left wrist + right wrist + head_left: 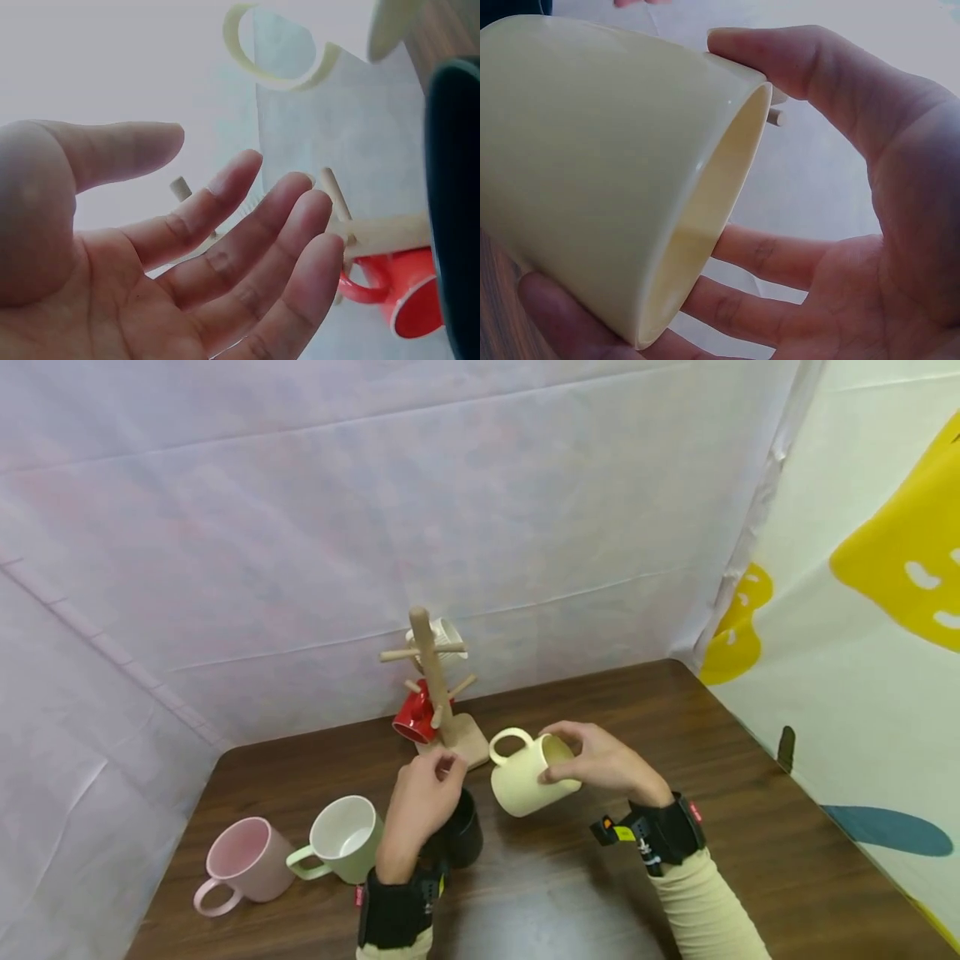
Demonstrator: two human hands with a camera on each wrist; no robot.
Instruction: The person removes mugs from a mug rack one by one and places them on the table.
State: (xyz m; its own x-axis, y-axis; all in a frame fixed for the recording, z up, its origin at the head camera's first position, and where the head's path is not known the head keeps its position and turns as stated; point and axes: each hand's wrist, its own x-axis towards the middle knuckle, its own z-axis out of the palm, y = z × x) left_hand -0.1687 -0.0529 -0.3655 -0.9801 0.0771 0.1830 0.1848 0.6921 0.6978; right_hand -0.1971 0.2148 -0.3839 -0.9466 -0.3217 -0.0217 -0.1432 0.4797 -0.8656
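Note:
My right hand (600,760) grips a pale yellow mug (521,781) near its rim. The mug is tilted above the table, its opening towards my right palm and its handle pointing up and left. In the right wrist view, thumb and fingers lie around the mug's wall (607,142). My left hand (423,797) hovers over a black mug (467,835), partly hiding it. Its fingers (247,255) are loosely bent with nothing between them, in the left wrist view. Beyond both hands stands a wooden mug tree (435,685), a red mug (414,717) and a white mug (450,639) hanging on it.
Left of my left hand, a light green mug (347,839) and a pink mug (250,860) stand upright on the dark wooden table (540,910). A whitish cloth wall (525,527) rises behind the table. At the right hangs a sheet with yellow shapes (907,543).

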